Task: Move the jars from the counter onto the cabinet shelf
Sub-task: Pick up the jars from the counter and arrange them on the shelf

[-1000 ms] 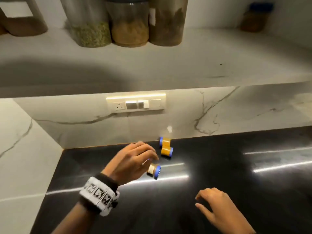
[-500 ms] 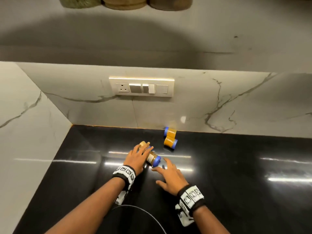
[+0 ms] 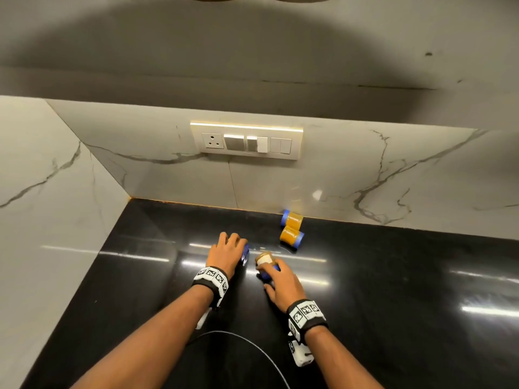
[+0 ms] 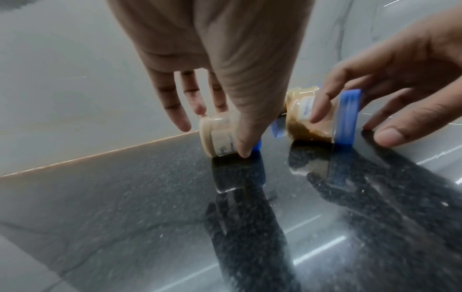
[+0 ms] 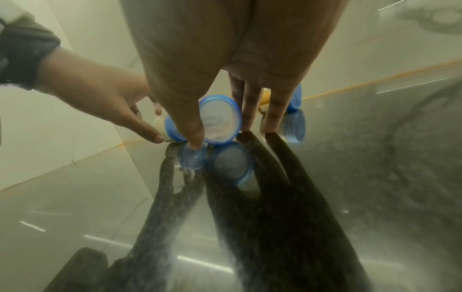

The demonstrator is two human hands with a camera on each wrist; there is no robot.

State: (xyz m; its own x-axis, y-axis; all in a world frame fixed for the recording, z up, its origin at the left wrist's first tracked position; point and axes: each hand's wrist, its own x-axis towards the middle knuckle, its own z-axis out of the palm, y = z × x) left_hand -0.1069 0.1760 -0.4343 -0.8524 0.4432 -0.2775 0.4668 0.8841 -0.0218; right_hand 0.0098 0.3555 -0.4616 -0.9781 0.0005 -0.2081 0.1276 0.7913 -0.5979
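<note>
Your left hand pinches a pale jar lying on its side on the black surface, thumb on one side and fingers on the other. Your right hand grips a brown jar with a blue lid, also on its side, just beside the first. Two yellow jars lie touching each other near the back wall, apart from both hands.
</note>
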